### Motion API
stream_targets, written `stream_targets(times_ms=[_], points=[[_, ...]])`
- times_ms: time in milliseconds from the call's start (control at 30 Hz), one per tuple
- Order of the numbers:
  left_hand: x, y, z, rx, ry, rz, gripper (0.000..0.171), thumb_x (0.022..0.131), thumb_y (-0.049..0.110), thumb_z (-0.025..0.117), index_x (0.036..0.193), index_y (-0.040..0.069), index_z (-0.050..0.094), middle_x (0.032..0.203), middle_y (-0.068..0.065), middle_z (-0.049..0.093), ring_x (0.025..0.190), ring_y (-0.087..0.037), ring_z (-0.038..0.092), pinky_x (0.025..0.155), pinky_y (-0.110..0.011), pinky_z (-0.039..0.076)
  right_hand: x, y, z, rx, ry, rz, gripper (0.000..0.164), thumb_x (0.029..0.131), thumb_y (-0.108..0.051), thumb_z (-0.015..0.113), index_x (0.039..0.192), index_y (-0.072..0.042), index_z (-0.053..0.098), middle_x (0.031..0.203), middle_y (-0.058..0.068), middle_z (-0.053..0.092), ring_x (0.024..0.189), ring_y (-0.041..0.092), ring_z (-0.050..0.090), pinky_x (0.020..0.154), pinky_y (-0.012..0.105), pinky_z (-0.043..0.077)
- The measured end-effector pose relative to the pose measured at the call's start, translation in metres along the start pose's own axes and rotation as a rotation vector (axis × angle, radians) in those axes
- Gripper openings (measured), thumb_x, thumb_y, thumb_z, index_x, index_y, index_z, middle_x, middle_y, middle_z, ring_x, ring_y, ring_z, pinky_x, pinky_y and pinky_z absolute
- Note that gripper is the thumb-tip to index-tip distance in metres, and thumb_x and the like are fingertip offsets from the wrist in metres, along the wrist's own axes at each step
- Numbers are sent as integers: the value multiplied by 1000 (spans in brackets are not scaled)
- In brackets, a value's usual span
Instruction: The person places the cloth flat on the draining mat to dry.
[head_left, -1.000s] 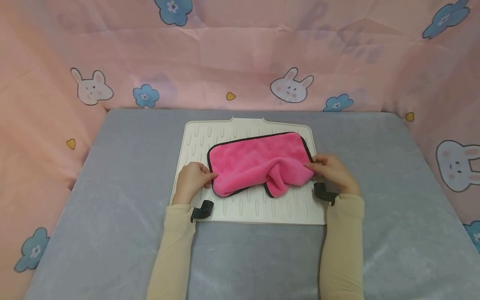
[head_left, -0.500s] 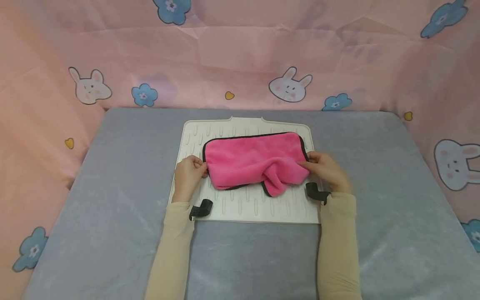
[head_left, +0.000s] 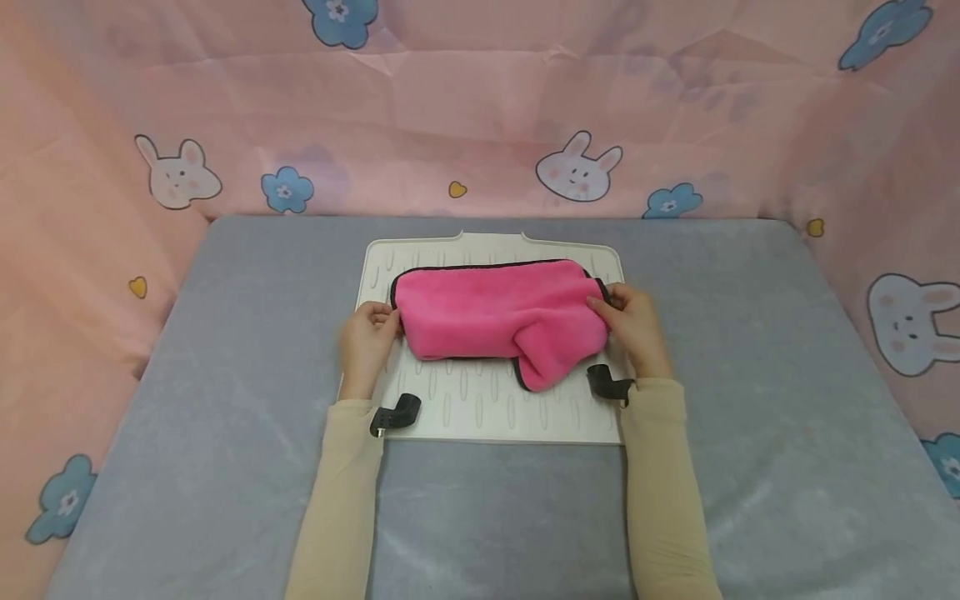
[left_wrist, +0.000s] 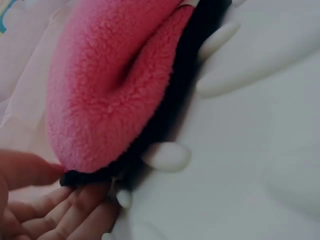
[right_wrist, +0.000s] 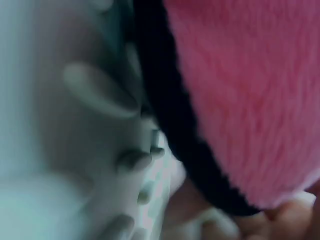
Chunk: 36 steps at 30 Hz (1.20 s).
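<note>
A pink plush towel with black edging lies folded over and rumpled on a cream ridged board. My left hand pinches its left edge between thumb and fingers; in the left wrist view the thumb is on top and the fingers underneath. At the right end my right hand pinches the black-edged corner, which is lifted a little. One flap hangs toward the front, right of the middle. The right wrist view is blurred, with the towel covering much of that hand.
The board lies on a grey cloth-covered table. Behind and at both sides hangs a pink curtain printed with rabbits and flowers. Black wrist cameras sit at both cuffs, above the board's front part.
Both hands have moved left and slightly away, drawing the towel with them. Its right corner has been raised and folded inward, and the left part has smoothed out.
</note>
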<state>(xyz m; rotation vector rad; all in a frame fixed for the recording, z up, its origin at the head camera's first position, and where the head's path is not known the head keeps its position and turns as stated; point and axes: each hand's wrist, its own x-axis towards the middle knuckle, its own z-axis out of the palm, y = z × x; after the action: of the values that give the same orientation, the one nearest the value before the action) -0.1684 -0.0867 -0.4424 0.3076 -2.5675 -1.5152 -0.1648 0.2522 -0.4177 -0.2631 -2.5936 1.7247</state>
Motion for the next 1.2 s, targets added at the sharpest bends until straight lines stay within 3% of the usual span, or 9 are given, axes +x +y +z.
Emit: stream_targets(times_ms=[200, 333, 467, 667, 800, 1033, 1200], points=[[1, 1, -9, -126, -245, -73, 30, 92, 15, 60, 112, -7, 59, 95, -19, 67, 78, -16, 65, 71, -22, 51, -3, 5, -17, -21, -169, 50, 35, 94, -22, 58, 104, 12, 55, 74, -9, 56, 66, 5, 51, 63, 19, 44], [2, -2, -20, -180, -422, -68, 36, 92, 13, 59, 119, -9, 53, 96, -18, 64, 81, -13, 62, 79, -28, 53, -5, 9, -33, -25, -309, 64, 33, 94, -21, 57, 102, 10, 55, 77, -5, 59, 70, 7, 57, 68, 24, 48], [2, -4, -31, -161, -547, -44, 43, 91, 14, 62, 124, -10, 50, 101, -18, 63, 85, -13, 63, 84, -30, 50, -8, 13, -44, -37, -418, 64, 32, 93, -20, 59, 103, 10, 56, 82, -1, 63, 77, 14, 61, 73, 27, 50], [1, -6, -41, -98, -688, -13, 42, 86, 8, 67, 120, -10, 50, 105, -18, 66, 92, -13, 64, 89, -28, 45, -11, 14, -49, -29, -505, 60, 33, 87, -16, 68, 106, 9, 58, 86, 2, 65, 83, 17, 60, 76, 28, 50], [0, -7, -38, -119, -723, 15, 31, 84, 0, 66, 110, -11, 53, 96, -16, 68, 87, -11, 64, 82, -23, 48, -11, 14, -47, -31, -513, 54, 29, 86, -15, 70, 103, 6, 59, 87, 3, 63, 84, 18, 56, 75, 27, 47], [0, -6, -30, -123, -658, 9, 17, 86, 1, 65, 96, -6, 54, 88, -12, 68, 77, -7, 63, 72, -21, 49, -9, 14, -44, -13, -473, 53, 28, 90, -16, 65, 103, 8, 59, 87, -1, 64, 86, 16, 58, 79, 24, 46], [0, -6, -28, -210, -623, -5, 9, 90, -1, 59, 90, -6, 52, 90, -18, 68, 76, -8, 64, 74, -25, 53, -8, 15, -43, 12, -425, 20, 30, 92, -12, 61, 107, 13, 54, 87, -5, 63, 87, 13, 58, 80, 23, 46]])
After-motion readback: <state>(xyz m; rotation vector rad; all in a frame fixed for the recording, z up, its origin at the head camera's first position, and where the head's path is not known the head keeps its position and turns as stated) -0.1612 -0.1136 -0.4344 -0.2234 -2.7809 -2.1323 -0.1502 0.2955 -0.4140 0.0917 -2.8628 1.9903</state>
